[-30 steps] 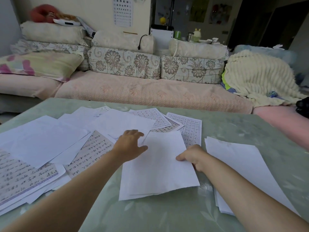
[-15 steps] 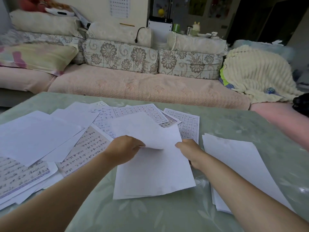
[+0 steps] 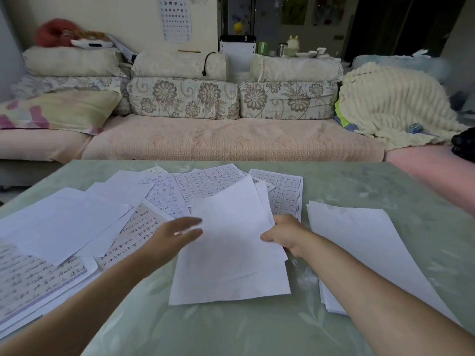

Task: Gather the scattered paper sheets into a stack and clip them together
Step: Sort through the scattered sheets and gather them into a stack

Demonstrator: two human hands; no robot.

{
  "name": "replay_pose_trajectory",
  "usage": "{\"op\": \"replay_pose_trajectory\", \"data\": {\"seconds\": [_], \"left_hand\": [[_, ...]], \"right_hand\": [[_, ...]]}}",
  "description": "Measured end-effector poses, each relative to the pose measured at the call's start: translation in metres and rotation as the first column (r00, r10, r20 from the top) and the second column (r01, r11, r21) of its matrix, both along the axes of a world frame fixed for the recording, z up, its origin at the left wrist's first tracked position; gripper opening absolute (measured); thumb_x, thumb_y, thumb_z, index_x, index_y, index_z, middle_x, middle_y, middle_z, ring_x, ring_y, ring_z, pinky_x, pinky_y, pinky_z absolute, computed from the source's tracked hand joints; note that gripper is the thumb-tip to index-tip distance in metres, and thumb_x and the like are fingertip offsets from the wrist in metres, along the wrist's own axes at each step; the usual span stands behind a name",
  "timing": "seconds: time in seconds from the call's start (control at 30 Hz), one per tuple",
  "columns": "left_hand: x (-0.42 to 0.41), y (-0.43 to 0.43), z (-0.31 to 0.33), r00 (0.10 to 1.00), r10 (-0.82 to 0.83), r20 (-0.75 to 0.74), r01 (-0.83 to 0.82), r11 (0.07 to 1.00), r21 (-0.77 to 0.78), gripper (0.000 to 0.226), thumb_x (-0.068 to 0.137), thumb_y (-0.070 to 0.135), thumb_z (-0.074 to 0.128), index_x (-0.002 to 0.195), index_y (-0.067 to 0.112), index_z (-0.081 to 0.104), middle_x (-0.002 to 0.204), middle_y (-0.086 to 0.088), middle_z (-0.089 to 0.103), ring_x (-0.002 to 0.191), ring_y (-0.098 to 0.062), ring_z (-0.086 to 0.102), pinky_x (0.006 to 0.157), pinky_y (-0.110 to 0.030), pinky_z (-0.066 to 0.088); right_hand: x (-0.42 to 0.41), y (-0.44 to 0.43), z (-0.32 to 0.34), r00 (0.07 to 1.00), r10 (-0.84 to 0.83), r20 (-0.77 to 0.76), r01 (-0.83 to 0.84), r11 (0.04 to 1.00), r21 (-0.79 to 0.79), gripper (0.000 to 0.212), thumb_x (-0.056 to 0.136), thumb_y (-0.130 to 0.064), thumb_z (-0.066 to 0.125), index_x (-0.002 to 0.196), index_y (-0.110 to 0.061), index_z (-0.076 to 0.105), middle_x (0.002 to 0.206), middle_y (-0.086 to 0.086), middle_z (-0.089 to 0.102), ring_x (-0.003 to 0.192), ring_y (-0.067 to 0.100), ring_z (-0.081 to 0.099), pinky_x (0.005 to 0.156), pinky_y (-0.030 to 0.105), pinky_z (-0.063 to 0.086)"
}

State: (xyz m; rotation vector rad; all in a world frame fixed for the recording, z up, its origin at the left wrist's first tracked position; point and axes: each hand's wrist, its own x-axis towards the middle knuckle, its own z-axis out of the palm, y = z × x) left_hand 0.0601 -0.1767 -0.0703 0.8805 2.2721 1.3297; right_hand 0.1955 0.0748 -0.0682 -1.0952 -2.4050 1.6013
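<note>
A small stack of blank white sheets point(image 3: 228, 283) lies on the green table in front of me. Over it, a blank white sheet point(image 3: 231, 222) is tilted up, and my right hand point(image 3: 282, 233) pinches its right edge. My left hand point(image 3: 172, 236) hovers at the sheet's left edge with fingers spread and blurred; it holds nothing. Scattered sheets point(image 3: 64, 222), blank and handwritten, cover the table's left side. Printed grid sheets point(image 3: 285, 194) lie behind the stack. No clip is in view.
Another pile of white sheets point(image 3: 359, 247) lies on the right of the green patterned table point(image 3: 257, 330). Behind the table runs a pink sofa point(image 3: 231, 142) with floral cushions and a cream blanket point(image 3: 390, 104).
The blank sheet has been brought from the left pile over the middle stack. My left hand has let go of it and opened; my right hand now pinches its right edge.
</note>
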Motion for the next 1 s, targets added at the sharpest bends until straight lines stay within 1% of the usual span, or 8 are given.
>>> {"op": "replay_pose_trajectory", "data": {"seconds": [0.07,0.13,0.23,0.4,0.53,0.67,0.9,1.0], "left_hand": [[-0.008,0.004,-0.005,0.961,0.275,-0.027,-0.274,0.961,0.042,0.046,0.089,0.026,0.071,0.131,0.030,0.055,0.135,0.009,0.056,0.129,-0.010,0.049,0.100,-0.028,0.039],[-0.012,0.009,-0.006,0.918,0.378,0.120,-0.383,0.923,0.028,0.070,0.086,0.028,0.073,0.147,0.022,0.037,0.149,0.000,0.043,0.136,-0.017,0.041,0.098,-0.030,0.037],[-0.011,0.023,-0.005,0.872,0.371,0.320,-0.394,0.919,0.007,0.093,0.084,0.037,0.075,0.154,0.017,0.018,0.153,-0.003,0.037,0.136,-0.024,0.041,0.103,-0.035,0.034],[-0.008,0.038,-0.004,0.833,0.361,0.420,-0.385,0.922,-0.029,0.113,0.061,0.055,0.083,0.151,0.017,0.025,0.140,-0.007,0.050,0.121,-0.028,0.054,0.107,-0.043,0.041],[-0.004,0.040,0.005,0.790,0.209,0.576,-0.328,0.938,0.109,0.064,0.076,0.040,0.081,0.127,0.008,0.058,0.115,-0.009,0.070,0.101,-0.026,0.067,0.091,-0.041,0.054],[0.011,0.043,0.027,0.895,0.107,0.433,-0.257,0.917,0.304,0.024,0.087,0.022,0.073,0.108,0.013,0.067,0.105,-0.006,0.075,0.094,-0.022,0.072,0.089,-0.043,0.056],[0.030,0.045,0.066,0.974,0.092,0.207,-0.199,0.787,0.584,0.034,0.089,0.004,0.067,0.115,0.025,0.064,0.109,0.002,0.073,0.101,-0.021,0.070,0.085,-0.042,0.056],[0.036,0.047,0.081,0.988,0.122,0.098,-0.156,0.736,0.659,0.038,0.086,0.002,0.069,0.114,0.027,0.062,0.107,0.005,0.073,0.099,-0.017,0.070,0.081,-0.036,0.057]], "right_hand": [[0.002,-0.002,0.006,1.000,-0.017,-0.026,0.018,0.999,0.038,0.023,0.083,0.002,0.069,0.105,-0.005,0.068,0.101,0.009,0.071,0.081,0.020,0.066,0.067,0.026,0.053],[0.006,0.000,0.010,0.998,-0.028,-0.057,0.030,0.999,0.035,0.022,0.086,0.001,0.068,0.106,-0.008,0.066,0.101,0.006,0.070,0.079,0.016,0.065,0.063,0.023,0.051],[0.014,0.006,0.012,0.997,-0.028,-0.073,0.029,0.999,0.017,0.026,0.086,-0.002,0.069,0.111,-0.011,0.065,0.106,0.003,0.071,0.092,0.020,0.068,0.076,0.032,0.058],[0.030,0.013,0.018,0.993,0.012,-0.116,-0.015,1.000,-0.023,0.032,0.086,0.002,0.068,0.114,-0.013,0.064,0.110,0.003,0.073,0.101,0.022,0.070,0.092,0.040,0.056],[0.041,0.017,0.025,0.963,-0.019,-0.267,-0.001,0.997,-0.074,0.040,0.084,0.011,0.066,0.118,-0.010,0.065,0.112,0.006,0.074,0.102,0.021,0.071,0.093,0.037,0.056],[0.046,0.013,0.033,0.947,0.067,-0.315,-0.062,0.998,0.026,0.047,0.081,0.011,0.067,0.120,-0.015,0.062,0.110,0.003,0.074,0.101,0.019,0.071,0.088,0.034,0.058],[0.033,-0.008,0.051,0.850,0.017,-0.527,0.074,0.986,0.151,0.050,0.078,0.002,0.067,0.112,-0.032,0.055,0.110,-0.006,0.070,0.101,0.013,0.069,0.091,0.037,0.056],[0.031,-0.014,0.068,0.767,-0.064,-0.638,0.196,0.971,0.138,0.046,0.081,0.004,0.062,0.102,-0.035,0.050,0.101,-0.010,0.067,0.087,0.001,0.066,0.076,0.022,0.054]]}}
